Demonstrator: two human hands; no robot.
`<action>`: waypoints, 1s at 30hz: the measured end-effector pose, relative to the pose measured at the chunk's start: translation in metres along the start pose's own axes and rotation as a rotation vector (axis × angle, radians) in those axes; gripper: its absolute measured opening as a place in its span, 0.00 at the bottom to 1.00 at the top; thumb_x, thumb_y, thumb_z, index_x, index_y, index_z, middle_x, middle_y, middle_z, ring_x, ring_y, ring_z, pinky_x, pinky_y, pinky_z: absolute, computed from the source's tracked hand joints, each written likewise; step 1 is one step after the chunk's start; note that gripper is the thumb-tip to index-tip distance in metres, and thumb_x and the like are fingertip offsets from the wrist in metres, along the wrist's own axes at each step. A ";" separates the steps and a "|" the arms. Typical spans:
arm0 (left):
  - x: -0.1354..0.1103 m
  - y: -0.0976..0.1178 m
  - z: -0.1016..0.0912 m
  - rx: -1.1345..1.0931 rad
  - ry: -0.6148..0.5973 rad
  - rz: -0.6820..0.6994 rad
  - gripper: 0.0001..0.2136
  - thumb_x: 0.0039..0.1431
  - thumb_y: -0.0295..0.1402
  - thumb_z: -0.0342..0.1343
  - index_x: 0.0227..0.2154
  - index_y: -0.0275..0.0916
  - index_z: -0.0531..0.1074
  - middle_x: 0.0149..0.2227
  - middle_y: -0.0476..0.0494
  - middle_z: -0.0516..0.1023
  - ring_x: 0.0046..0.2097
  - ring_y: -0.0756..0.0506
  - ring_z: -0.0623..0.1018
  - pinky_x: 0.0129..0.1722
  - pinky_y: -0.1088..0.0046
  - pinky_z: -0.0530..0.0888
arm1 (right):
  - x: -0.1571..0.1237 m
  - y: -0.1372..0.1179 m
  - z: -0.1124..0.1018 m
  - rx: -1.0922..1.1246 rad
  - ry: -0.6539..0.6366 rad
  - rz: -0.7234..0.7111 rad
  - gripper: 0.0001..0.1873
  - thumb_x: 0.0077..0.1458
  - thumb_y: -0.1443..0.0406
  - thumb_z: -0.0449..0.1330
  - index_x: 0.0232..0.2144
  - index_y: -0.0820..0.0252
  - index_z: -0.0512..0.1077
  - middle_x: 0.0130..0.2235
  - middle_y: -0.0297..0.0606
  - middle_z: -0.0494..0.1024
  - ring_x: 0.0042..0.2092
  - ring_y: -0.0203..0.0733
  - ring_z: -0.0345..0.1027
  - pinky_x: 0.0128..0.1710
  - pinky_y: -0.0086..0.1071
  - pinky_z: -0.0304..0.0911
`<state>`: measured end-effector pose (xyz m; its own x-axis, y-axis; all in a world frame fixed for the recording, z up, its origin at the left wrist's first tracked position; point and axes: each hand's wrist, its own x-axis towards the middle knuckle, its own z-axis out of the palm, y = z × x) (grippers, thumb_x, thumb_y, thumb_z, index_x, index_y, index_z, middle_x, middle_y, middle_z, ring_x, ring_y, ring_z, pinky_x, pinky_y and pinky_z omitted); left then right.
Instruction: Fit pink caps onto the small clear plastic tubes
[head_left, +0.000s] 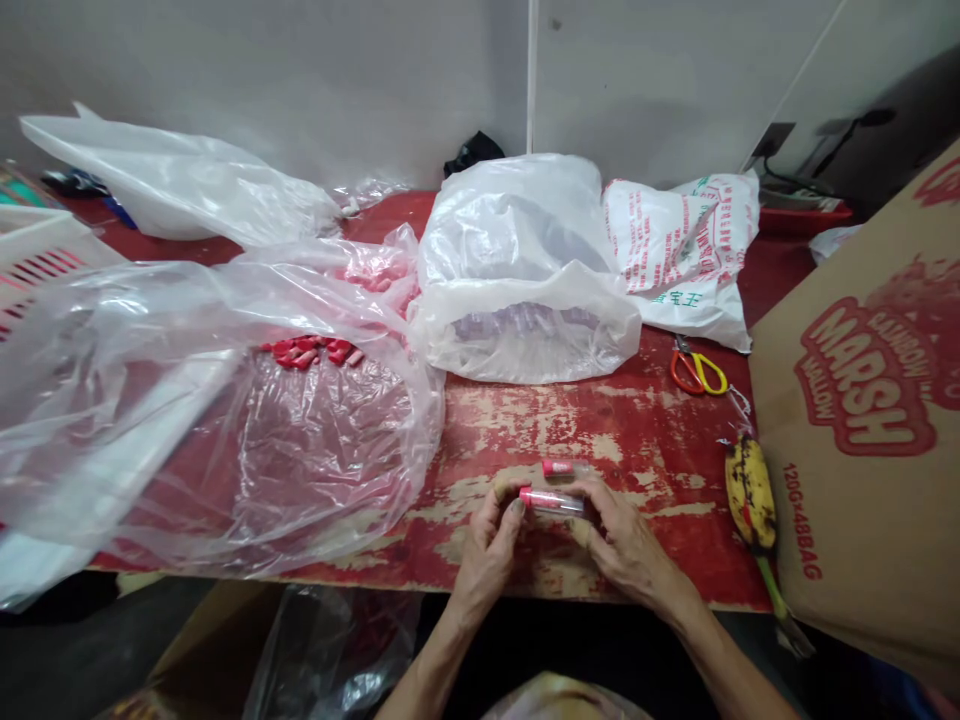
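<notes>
Held between both hands at the near edge of the worn red-painted wooden table (pixel 637 420): small clear plastic tube with a pink cap (pixel 551 500). Left hand (pixel 487 550) pinching the capped end, right hand (pixel 626 545) gripping the clear end. Second, similar capped tube (pixel 559 467) lying just beyond. Probably light, stiff, smooth, somewhat slippery; best gripped around the barrel, near the cap.
</notes>
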<state>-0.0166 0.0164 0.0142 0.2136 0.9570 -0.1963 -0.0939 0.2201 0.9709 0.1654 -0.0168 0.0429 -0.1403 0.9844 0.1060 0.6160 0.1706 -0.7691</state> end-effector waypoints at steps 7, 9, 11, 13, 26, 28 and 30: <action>-0.002 0.004 0.002 0.030 0.021 0.037 0.14 0.56 0.41 0.55 0.42 0.42 0.71 0.39 0.45 0.75 0.36 0.47 0.73 0.37 0.73 0.71 | -0.002 0.001 -0.001 0.039 -0.002 0.078 0.15 0.60 0.59 0.48 0.44 0.57 0.68 0.37 0.38 0.76 0.36 0.43 0.69 0.36 0.34 0.62; -0.001 0.003 0.002 0.017 0.020 0.007 0.14 0.56 0.41 0.55 0.43 0.42 0.71 0.36 0.46 0.74 0.34 0.48 0.73 0.36 0.74 0.70 | -0.002 -0.001 -0.002 0.048 -0.010 0.059 0.16 0.57 0.61 0.52 0.47 0.57 0.65 0.40 0.39 0.75 0.35 0.41 0.68 0.36 0.33 0.62; -0.001 0.003 0.001 -0.008 0.001 -0.010 0.14 0.55 0.41 0.55 0.42 0.42 0.71 0.32 0.48 0.73 0.31 0.49 0.71 0.34 0.74 0.70 | -0.002 -0.002 -0.003 0.069 -0.010 0.068 0.14 0.58 0.61 0.50 0.45 0.57 0.67 0.38 0.39 0.75 0.35 0.41 0.68 0.36 0.33 0.61; -0.002 0.002 0.001 -0.027 -0.009 0.005 0.13 0.55 0.41 0.55 0.42 0.41 0.71 0.31 0.49 0.73 0.31 0.50 0.71 0.34 0.75 0.70 | -0.001 -0.001 -0.003 0.088 -0.008 0.100 0.15 0.61 0.58 0.46 0.39 0.57 0.70 0.33 0.37 0.75 0.34 0.42 0.68 0.35 0.33 0.61; -0.003 0.000 -0.001 -0.041 -0.013 0.005 0.14 0.56 0.41 0.55 0.42 0.39 0.70 0.29 0.50 0.71 0.29 0.52 0.69 0.32 0.77 0.68 | -0.002 0.001 0.002 0.094 0.023 0.126 0.18 0.61 0.55 0.46 0.34 0.59 0.70 0.30 0.37 0.73 0.32 0.41 0.65 0.32 0.32 0.59; -0.003 0.000 -0.001 -0.044 -0.017 -0.002 0.14 0.57 0.41 0.54 0.43 0.39 0.70 0.28 0.51 0.70 0.29 0.52 0.69 0.32 0.77 0.68 | -0.002 0.001 0.002 0.113 0.020 0.127 0.15 0.59 0.57 0.50 0.44 0.58 0.67 0.33 0.36 0.73 0.31 0.40 0.64 0.32 0.31 0.59; -0.003 0.000 -0.001 -0.031 -0.023 -0.008 0.14 0.57 0.41 0.54 0.43 0.39 0.70 0.28 0.51 0.70 0.29 0.52 0.69 0.32 0.76 0.68 | -0.003 0.002 0.001 0.115 0.009 0.093 0.16 0.58 0.60 0.52 0.48 0.57 0.65 0.36 0.37 0.73 0.33 0.40 0.65 0.33 0.31 0.59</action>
<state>-0.0187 0.0133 0.0145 0.2363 0.9507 -0.2008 -0.1218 0.2340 0.9646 0.1664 -0.0196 0.0408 -0.0795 0.9962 0.0360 0.5329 0.0730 -0.8430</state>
